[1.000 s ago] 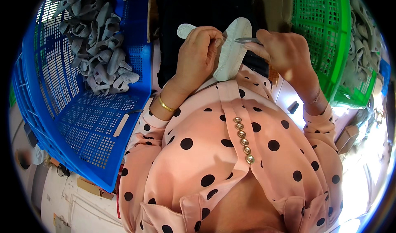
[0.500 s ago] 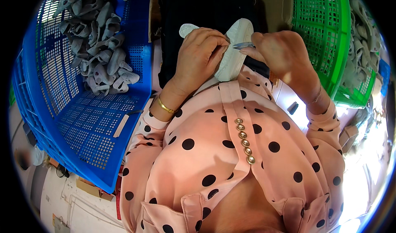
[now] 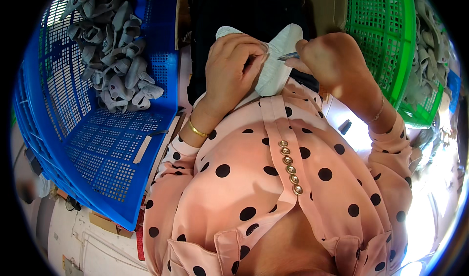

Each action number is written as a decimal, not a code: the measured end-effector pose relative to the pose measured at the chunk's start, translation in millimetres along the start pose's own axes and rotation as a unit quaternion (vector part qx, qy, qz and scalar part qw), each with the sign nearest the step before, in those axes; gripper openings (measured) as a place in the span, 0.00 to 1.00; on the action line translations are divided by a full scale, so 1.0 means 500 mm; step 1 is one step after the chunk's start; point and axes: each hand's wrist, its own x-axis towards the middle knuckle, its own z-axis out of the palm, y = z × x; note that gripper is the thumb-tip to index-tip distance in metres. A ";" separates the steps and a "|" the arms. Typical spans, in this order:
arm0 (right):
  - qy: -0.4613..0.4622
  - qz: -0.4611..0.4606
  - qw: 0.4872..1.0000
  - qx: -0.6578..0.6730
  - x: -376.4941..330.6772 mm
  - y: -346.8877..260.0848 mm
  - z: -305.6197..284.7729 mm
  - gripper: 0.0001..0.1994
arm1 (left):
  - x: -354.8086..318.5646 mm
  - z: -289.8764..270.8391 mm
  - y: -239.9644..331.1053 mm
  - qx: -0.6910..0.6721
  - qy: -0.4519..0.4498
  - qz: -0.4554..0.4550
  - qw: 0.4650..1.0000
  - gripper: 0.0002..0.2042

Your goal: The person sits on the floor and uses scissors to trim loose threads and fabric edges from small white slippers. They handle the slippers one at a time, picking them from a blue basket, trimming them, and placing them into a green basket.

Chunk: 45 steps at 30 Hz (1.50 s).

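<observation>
A white shoe upper (image 3: 276,77) is held up in front of my belly, over my dark-clad lap. My left hand (image 3: 233,72) is closed on its left side, with the fingers bent over the edge and a rounded white end sticking out beyond the knuckles. In my right hand (image 3: 336,65) is a pair of small metal thread snips (image 3: 289,56), gripped between thumb and fingers. Their blades point left and lie against or just over the upper's surface; the handles are hidden in the palm.
To the left stands a large blue plastic basket (image 3: 105,154) with a heap of grey shoe uppers (image 3: 122,56). A green basket (image 3: 381,41) rises close to my right hand, with more grey uppers (image 3: 426,56) beyond it. Cardboard (image 3: 322,7) stands at the far side.
The white upper has tilted and turned slightly in my left hand. The snips have dipped a little lower, their blades now less visible, and my right wrist has shifted slightly right.
</observation>
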 end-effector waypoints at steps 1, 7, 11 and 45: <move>0.005 0.003 1.000 -0.002 -0.001 0.002 0.001 0.14 | -0.004 -0.005 0.002 0.004 0.023 -0.013 1.000 0.07; 0.025 0.085 0.996 0.033 -0.015 0.020 0.032 0.18 | -0.064 -0.018 0.027 -0.220 0.159 -0.246 0.930 0.20; 0.116 0.151 0.964 0.184 -0.012 0.032 0.057 0.19 | -0.056 -0.032 0.035 -0.463 0.076 -0.403 0.786 0.25; 0.020 0.184 0.712 0.677 0.067 -0.012 0.084 0.14 | 0.058 -0.058 0.022 0.049 -0.008 0.115 0.992 0.11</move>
